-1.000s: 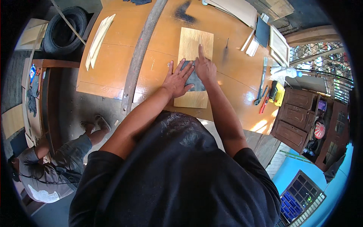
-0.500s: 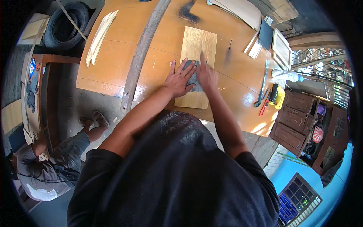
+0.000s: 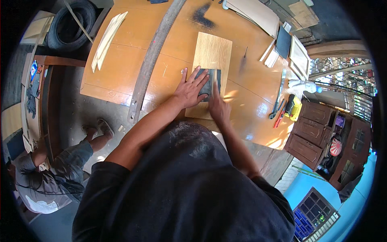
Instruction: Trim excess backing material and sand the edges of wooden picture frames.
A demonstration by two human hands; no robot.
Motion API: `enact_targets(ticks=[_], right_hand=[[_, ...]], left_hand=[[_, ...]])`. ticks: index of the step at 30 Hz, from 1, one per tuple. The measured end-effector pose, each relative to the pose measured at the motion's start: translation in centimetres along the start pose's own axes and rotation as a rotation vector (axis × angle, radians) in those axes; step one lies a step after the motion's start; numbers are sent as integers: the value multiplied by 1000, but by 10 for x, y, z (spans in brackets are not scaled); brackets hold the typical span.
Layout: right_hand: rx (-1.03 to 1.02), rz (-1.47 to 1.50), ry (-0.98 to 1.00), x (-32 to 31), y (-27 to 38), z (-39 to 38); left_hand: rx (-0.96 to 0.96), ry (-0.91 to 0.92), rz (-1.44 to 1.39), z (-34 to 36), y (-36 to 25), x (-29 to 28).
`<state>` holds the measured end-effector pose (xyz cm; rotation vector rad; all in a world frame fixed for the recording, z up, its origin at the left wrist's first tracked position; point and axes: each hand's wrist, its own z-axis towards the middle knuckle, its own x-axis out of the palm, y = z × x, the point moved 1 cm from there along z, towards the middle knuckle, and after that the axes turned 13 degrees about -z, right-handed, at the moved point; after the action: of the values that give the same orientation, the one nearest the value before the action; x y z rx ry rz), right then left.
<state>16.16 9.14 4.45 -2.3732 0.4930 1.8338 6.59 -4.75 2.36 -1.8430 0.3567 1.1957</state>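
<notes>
A light wood-grain board [image 3: 213, 50] lies lengthwise before me on the orange-brown table [image 3: 169, 56]. On it rests a dark grey rectangular piece [image 3: 204, 90], its material unclear. My left hand [image 3: 191, 88] presses flat on this piece, fingers spread. Along the piece's right side runs a narrow dark strip [image 3: 219, 76], with a paler band between them. My right hand [image 3: 220, 108] is at the strip's near end, blurred, index finger pointing away from me and the other fingers curled. Whatever those fingers hold, if anything, is hidden.
A long worn wooden beam [image 3: 151, 60] crosses the table at left, beyond it thin wood strips [image 3: 108, 40]. At right lie a handsaw [image 3: 279, 94], red-handled pliers [image 3: 279, 116], a yellow-black tool [image 3: 293, 107] and a plastic bottle [image 3: 304, 86]. Another person [image 3: 52, 177] sits at lower left.
My right hand has moved toward me along the right side of the dark piece, uncovering the narrow strip. My left hand stays spread on the piece.
</notes>
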Motion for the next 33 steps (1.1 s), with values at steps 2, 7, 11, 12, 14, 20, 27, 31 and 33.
enact_targets(ticks=[2,7,11,12,14,20,27,31,33], right_hand=[[-6,24,-164,-3,0,65],[-39,15,-208,-12,9,104],[-85,0,-236,24,-4,-11],[-26,24,-50,29,-8,-42],[-69,44,-141,33,-9,-64],[-51,20,-216,-2,0,78],[18,0,-40,2,4,41],[-55,52,-100,26,-10,-52],[-91,59,-107,25,-8,-52]], left_hand=[[-14,10,35,3,-2,1],[-15,-23,34,0,3,8],[-35,18,11,0,0,0],[-44,12,10,1,2,0],[-4,-17,28,0,1,2],[-4,-15,13,3,1,5],[-33,6,27,1,3,5],[-17,-1,26,0,2,2],[-12,-5,63,-2,2,3]])
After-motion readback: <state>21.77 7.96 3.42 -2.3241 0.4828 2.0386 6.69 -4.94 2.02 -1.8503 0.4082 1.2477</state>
